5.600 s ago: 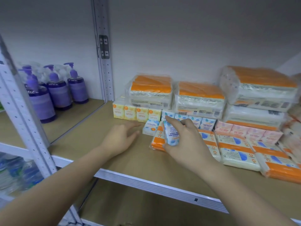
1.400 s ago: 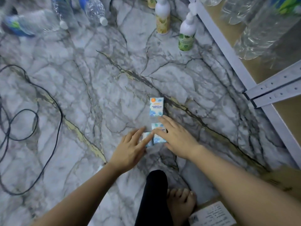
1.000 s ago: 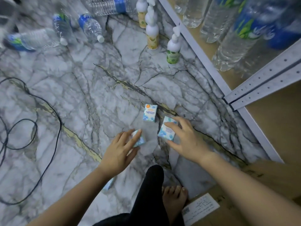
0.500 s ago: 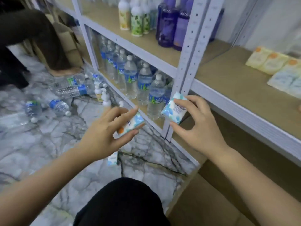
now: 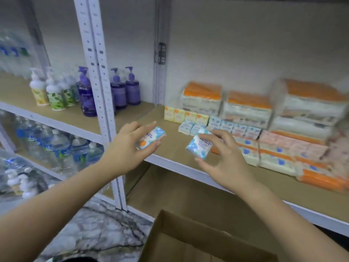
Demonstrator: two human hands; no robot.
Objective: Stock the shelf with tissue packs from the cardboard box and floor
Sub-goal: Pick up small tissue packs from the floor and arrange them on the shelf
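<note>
Shelf ahead | left hand grips tissue pack | right hand pinches second pack, both arms outstretched

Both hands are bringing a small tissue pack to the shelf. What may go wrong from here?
The right hand pinches its blue tissue pack only by the fingertips, so it might slip.

The left hand holds its pack near the shelf edge; set there, it may fall toward the cardboard box.

Two small tissue packs show pale blue and white with an orange spot, big bundles glow orange over white, pump bottles are purple, the floor grey-veined white marble, cardboard box brown.
</note>
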